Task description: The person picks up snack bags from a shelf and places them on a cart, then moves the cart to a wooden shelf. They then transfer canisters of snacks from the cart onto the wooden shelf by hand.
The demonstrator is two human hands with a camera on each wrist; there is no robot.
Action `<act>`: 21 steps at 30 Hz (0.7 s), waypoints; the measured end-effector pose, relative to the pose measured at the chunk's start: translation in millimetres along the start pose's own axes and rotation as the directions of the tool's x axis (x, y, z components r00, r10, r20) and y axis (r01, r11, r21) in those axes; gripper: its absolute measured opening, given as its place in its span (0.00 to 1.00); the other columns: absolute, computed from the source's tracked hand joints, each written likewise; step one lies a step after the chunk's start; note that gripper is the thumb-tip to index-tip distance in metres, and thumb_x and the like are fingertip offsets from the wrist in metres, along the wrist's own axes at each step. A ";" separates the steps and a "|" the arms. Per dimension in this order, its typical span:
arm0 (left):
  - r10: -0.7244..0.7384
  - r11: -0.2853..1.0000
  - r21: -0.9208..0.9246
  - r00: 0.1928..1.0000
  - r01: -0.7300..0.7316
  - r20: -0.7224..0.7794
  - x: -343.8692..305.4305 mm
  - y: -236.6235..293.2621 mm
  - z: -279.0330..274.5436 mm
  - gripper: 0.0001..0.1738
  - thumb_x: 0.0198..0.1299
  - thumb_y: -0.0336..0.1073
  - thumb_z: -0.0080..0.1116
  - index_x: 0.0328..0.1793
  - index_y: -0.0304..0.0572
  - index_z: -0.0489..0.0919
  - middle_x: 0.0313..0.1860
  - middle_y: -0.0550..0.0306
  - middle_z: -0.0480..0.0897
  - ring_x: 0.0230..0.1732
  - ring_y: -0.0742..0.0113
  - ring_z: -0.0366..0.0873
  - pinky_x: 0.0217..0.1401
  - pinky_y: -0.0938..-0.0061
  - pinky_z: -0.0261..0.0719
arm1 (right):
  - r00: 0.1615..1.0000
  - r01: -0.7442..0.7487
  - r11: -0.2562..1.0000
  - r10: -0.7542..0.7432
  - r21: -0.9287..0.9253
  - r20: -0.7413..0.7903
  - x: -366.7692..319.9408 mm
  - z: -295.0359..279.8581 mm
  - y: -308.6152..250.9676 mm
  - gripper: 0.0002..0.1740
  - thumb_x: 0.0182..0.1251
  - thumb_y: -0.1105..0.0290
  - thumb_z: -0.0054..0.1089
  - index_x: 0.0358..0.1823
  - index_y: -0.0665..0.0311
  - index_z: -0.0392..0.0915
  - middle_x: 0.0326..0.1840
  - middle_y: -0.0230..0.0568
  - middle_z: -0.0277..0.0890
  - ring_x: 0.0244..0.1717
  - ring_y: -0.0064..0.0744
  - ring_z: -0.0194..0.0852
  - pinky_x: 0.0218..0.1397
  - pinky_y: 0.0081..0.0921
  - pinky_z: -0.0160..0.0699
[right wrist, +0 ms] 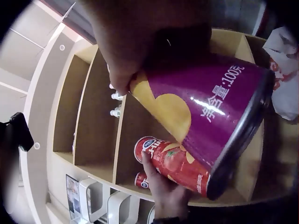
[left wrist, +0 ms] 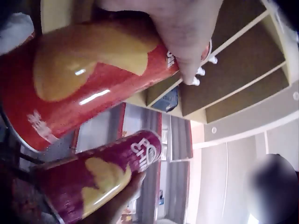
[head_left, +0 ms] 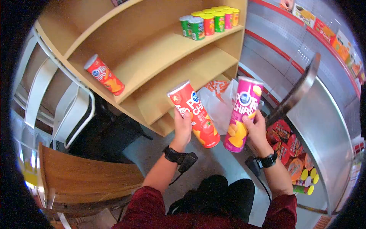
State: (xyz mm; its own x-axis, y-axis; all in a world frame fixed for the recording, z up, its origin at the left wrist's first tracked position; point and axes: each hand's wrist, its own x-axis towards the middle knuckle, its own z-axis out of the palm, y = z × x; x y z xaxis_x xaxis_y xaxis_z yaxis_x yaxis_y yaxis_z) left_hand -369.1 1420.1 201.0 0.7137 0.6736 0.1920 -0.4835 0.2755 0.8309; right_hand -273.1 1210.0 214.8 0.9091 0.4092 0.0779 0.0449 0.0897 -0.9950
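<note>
My left hand (head_left: 183, 128) grips a red potato chips can (head_left: 195, 116), its thumb across the front. A purple potato chips can (head_left: 244, 114) is held in my right hand (head_left: 256, 129), thumb over its lower half. Both cans tilt, side by side and apart, in front of the shelf. In the left wrist view the red can (left wrist: 88, 74) lies close above the purple can (left wrist: 103, 175). The right wrist view has the purple can (right wrist: 210, 102) near, with the red can (right wrist: 175, 163) beyond it. Another red can (head_left: 105, 75) stands at the left end of a shelf board.
Small cups with yellow and grey lids (head_left: 209, 22) stand at the right of the wooden shelf (head_left: 164, 49). A white plastic bag (head_left: 219, 108) sits below. Red noodle bowls (head_left: 282, 141) and a metal-edged counter (head_left: 324, 114) are right; a wooden table (head_left: 84, 175) and white chairs (head_left: 40, 91) left.
</note>
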 end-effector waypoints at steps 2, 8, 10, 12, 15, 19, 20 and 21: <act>0.000 0.996 0.088 0.999 0.004 -0.044 10.2 32.6 13.8 0.22 0.56 0.29 0.55 0.55 0.38 0.61 0.48 0.55 0.73 0.47 0.69 0.73 0.51 0.71 0.73 | 1.000 -0.012 0.993 0.014 -0.118 0.011 -0.3 8.1 -21.7 0.21 0.51 0.69 0.63 0.47 0.67 0.71 0.43 0.37 0.74 0.43 0.26 0.72 0.49 0.25 0.70; 0.053 0.942 0.334 0.976 0.021 -0.212 70.6 134.7 19.4 0.34 0.38 0.23 0.67 0.53 0.36 0.64 0.47 0.56 0.74 0.46 0.67 0.74 0.51 0.70 0.73 | 0.994 0.019 0.992 -0.005 -0.125 0.109 13.0 38.0 -99.7 0.30 0.46 0.69 0.68 0.51 0.69 0.67 0.45 0.40 0.74 0.46 0.30 0.72 0.52 0.27 0.70; 0.168 0.855 0.519 0.957 -0.022 -0.237 84.6 174.9 19.5 0.34 0.36 0.24 0.69 0.53 0.34 0.66 0.47 0.55 0.75 0.46 0.67 0.74 0.51 0.70 0.73 | 0.993 -0.059 0.990 0.071 -0.129 0.093 24.7 60.5 -113.1 0.34 0.44 0.68 0.70 0.53 0.70 0.64 0.50 0.42 0.70 0.50 0.29 0.69 0.52 0.27 0.70; 0.151 0.846 0.534 0.962 -0.006 -0.229 92.8 217.9 19.9 0.34 0.35 0.24 0.69 0.52 0.33 0.67 0.47 0.55 0.75 0.47 0.67 0.74 0.52 0.71 0.73 | 0.991 0.021 1.000 -0.020 -0.009 0.129 42.4 95.4 -131.6 0.35 0.44 0.69 0.70 0.54 0.70 0.63 0.51 0.43 0.69 0.52 0.29 0.68 0.53 0.28 0.69; 0.132 0.798 0.603 0.974 0.006 -0.184 102.7 260.6 13.7 0.34 0.34 0.24 0.70 0.52 0.32 0.68 0.47 0.54 0.76 0.48 0.67 0.74 0.53 0.72 0.72 | 0.982 0.094 0.994 -0.101 0.048 0.157 81.6 153.9 -118.3 0.37 0.44 0.68 0.70 0.56 0.70 0.61 0.51 0.42 0.69 0.52 0.33 0.68 0.56 0.30 0.66; 0.069 0.650 0.760 0.994 0.022 -0.087 123.0 276.5 -19.9 0.36 0.33 0.27 0.72 0.53 0.31 0.69 0.48 0.54 0.76 0.49 0.69 0.73 0.54 0.73 0.71 | 0.979 0.110 0.972 -0.142 0.209 0.144 155.2 257.1 -95.5 0.41 0.45 0.71 0.69 0.61 0.68 0.56 0.53 0.46 0.68 0.55 0.33 0.66 0.57 0.27 0.65; 0.073 0.611 0.792 0.996 -0.005 -0.051 126.0 276.3 -26.9 0.36 0.33 0.28 0.72 0.53 0.31 0.69 0.48 0.54 0.76 0.49 0.69 0.73 0.54 0.73 0.71 | 0.983 0.103 0.971 -0.133 0.216 0.128 173.1 277.8 -90.3 0.41 0.45 0.71 0.69 0.61 0.68 0.56 0.53 0.46 0.68 0.55 0.33 0.66 0.57 0.27 0.65; 0.037 0.612 0.791 0.999 0.001 -0.030 128.7 275.6 -35.9 0.36 0.33 0.29 0.73 0.52 0.32 0.69 0.48 0.55 0.76 0.49 0.70 0.73 0.54 0.73 0.71 | 0.979 0.136 0.978 -0.158 0.159 0.133 189.6 295.5 -83.5 0.41 0.44 0.71 0.69 0.61 0.68 0.56 0.52 0.46 0.69 0.54 0.32 0.67 0.57 0.27 0.66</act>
State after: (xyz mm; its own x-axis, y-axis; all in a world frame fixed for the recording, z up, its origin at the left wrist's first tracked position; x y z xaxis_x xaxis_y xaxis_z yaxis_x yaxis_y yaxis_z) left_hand -428.7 1607.3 436.0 0.6797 0.7037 0.2067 0.1056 -0.3727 0.9219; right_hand -226.8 1548.3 331.3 0.8275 0.5070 0.2415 0.1017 0.2876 -0.9523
